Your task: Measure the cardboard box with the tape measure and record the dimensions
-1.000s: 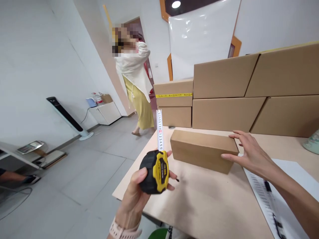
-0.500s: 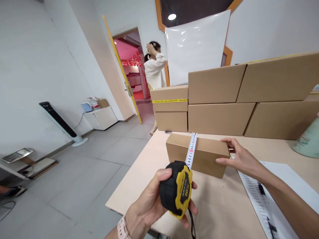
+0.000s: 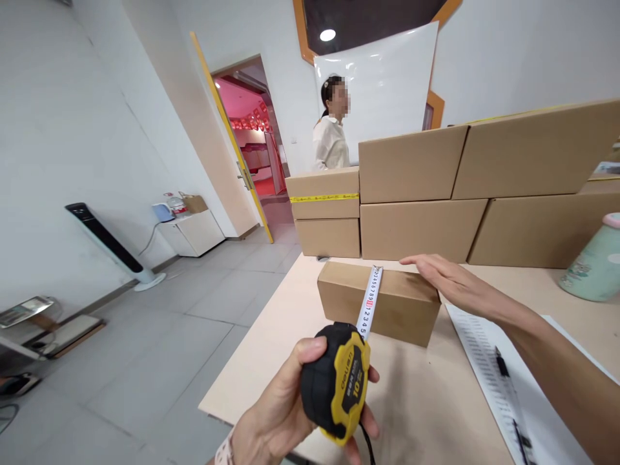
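Note:
Wrapped round a black and yellow tape measure (image 3: 336, 381) is my left hand (image 3: 285, 394), held over the table's front part. The white blade (image 3: 369, 303) runs out away from me across the top of a small cardboard box (image 3: 402, 316), its end at the box's far edge. My right hand (image 3: 440, 278) hovers at the box's right end, fingers stretched out to the left and holding nothing; whether it touches the box I cannot tell. Under my right forearm lie printed sheets (image 3: 475, 342) with a black pen (image 3: 501, 363) on them.
Stacked cardboard boxes (image 3: 421, 226) line the table's (image 3: 271, 361) far side. A pale green bottle (image 3: 593, 261) stands at the right. Beyond the boxes is a person in a white shirt (image 3: 332, 143). An open door (image 3: 232, 139), white cabinet (image 3: 196, 232) and tower fan (image 3: 109, 242) are at the left.
My right hand has let go of the box's right end and moved up and left above it, fingers straightened. The person behind has moved right and lowered the raised arm.

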Motion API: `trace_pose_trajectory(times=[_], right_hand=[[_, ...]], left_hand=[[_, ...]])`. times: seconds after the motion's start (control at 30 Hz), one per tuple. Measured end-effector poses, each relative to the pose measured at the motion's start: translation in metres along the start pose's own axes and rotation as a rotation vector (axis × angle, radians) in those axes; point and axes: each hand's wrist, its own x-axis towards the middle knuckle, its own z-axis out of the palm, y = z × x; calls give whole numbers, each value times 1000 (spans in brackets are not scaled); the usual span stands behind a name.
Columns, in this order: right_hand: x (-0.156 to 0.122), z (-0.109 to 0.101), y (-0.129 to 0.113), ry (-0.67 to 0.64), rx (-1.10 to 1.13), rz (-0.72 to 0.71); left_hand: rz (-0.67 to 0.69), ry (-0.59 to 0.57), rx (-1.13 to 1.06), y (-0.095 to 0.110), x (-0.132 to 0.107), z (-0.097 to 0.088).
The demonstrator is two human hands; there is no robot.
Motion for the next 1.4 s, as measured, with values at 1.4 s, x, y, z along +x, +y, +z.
trace_pose_trajectory(times=[1.4], right_hand=[[47, 21, -15, -113, -12, -63]], left_hand=[[5, 81, -19, -6, 1, 3]])
